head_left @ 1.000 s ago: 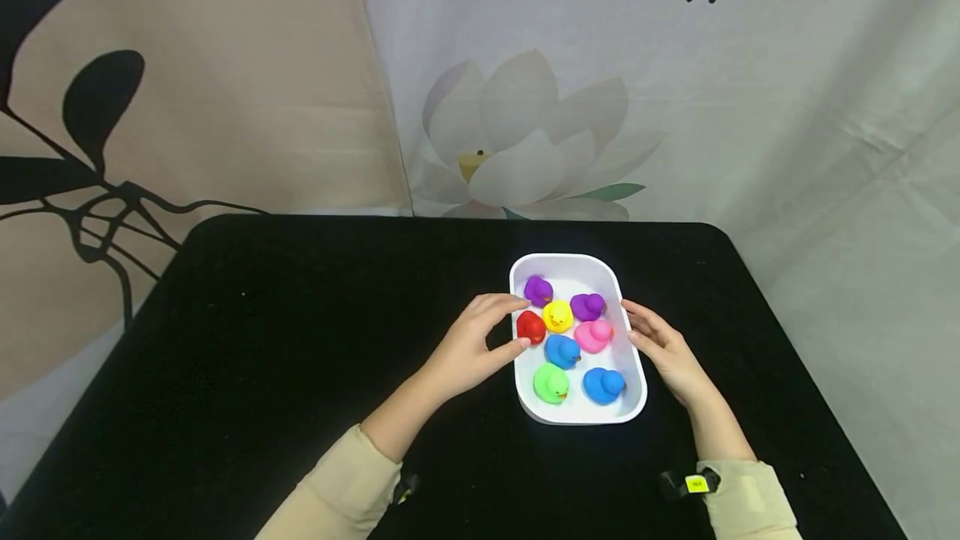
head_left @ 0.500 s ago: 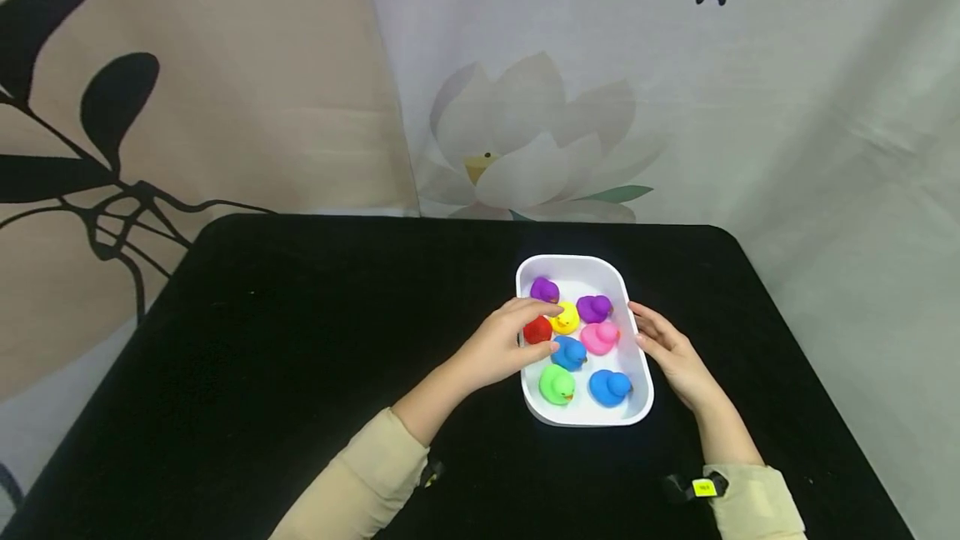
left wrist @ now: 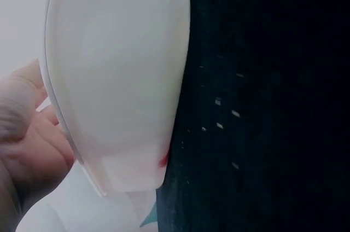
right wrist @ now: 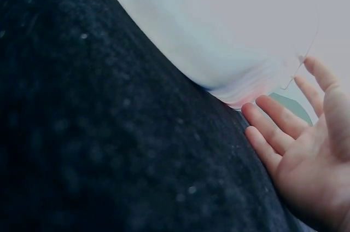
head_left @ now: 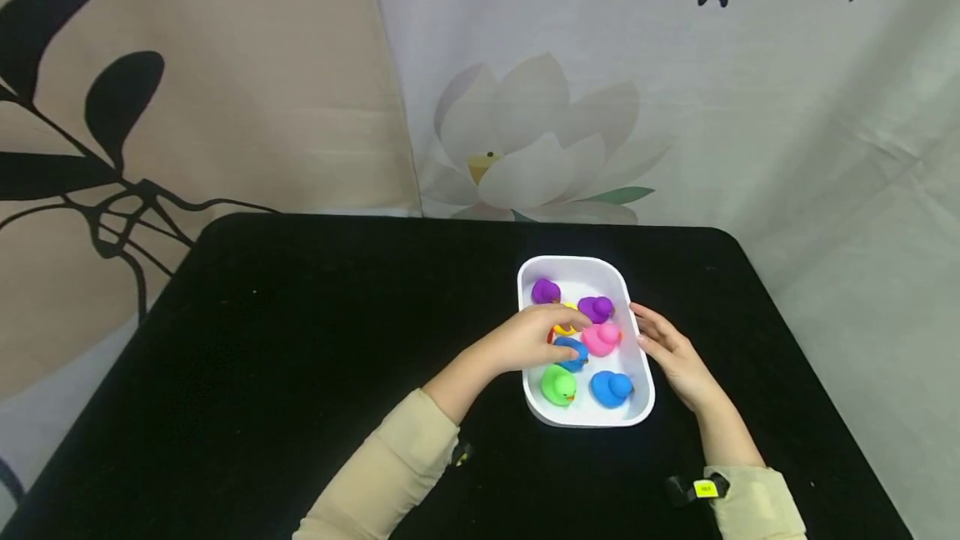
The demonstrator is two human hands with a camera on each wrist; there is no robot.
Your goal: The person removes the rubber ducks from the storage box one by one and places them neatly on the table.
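Note:
A white tray holds several rubber ducks. Over its left rim reaches my left hand, thumb and fingers parted just left of the pink duck, with a blue duck under the thumb. The yellow duck is partly covered by the fingers, and something red beside it is nearly hidden. Two purple ducks lie at the far end; a green duck and another blue duck lie at the near end. Against the tray's right side rest the fingertips of my right hand, fingers extended.
A black cloth-covered table carries the tray, right of its middle. Behind it hangs a pale curtain printed with a lotus and dark leaves. The left wrist view is mostly filled by the tray's outer wall.
My left hand has moved rightward from the tray's left rim, past the red thing and over the yellow and blue ducks, to the pink duck. The right hand stays at the tray's side.

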